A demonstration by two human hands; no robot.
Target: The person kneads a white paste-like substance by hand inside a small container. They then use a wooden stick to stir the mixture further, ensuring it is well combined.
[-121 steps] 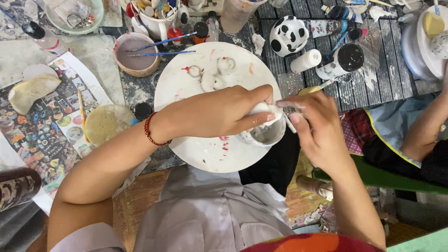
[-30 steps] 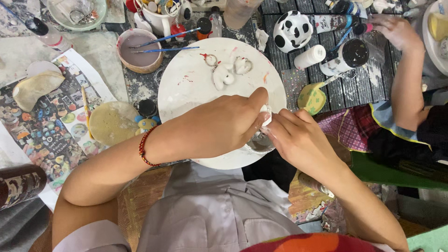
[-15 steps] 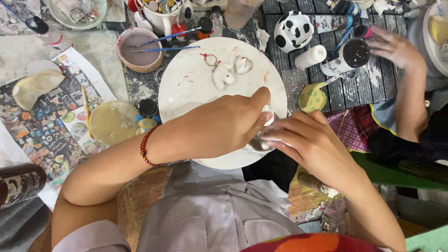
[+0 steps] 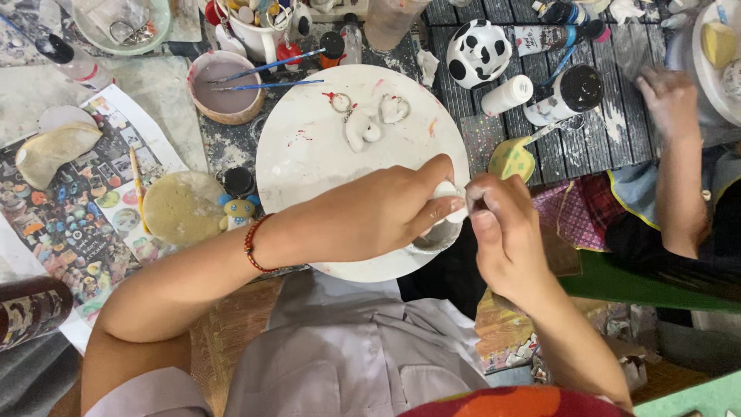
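Far left: a cream shell-shaped piece (image 4: 54, 150) lies on a printed collage sheet (image 4: 69, 224), w/ a dark patterned cylinder (image 4: 31, 313) at the lower left edge. Next, a round tan disc (image 4: 181, 208) w/ a small blue-and-yellow figurine (image 4: 238, 212) just beside it and a black-capped jar (image 4: 238, 181) above that. Up top, a pink bowl of murky paint water (image 4: 224, 89) w/ two blue-handled brushes (image 4: 270, 73) resting across its rim. Centre: big white round plate (image 4: 309, 154), smeared w/ bits of red paint, carrying small white unpainted figures (image 4: 363, 127) near its far edge. Left hand (image 4: 370, 212), red bead bracelet (image 4: 253, 243) on the wrist, is closed around a small white ceramic piece (image 4: 449, 194) at the plate's right edge, thumb and fingers pinched tight on it; only a bit of the piece shows, most is hidden by the hand. Right hand (image 4: 505, 235) meets it from the right, fingertips curled in and touching the same piece; can't tell if it holds a tool. Right of that: a yellow sponge (image 4: 511, 161), a black-and-white spotted ceramic animal (image 4: 478, 52), a white bottle (image 4: 507, 96) and a black-lidded jar (image 4: 571, 93) on a dark slatted mat (image 4: 610, 131). Far right: another person's hand (image 4: 670, 100) rests on the mat, well apart from the plate.
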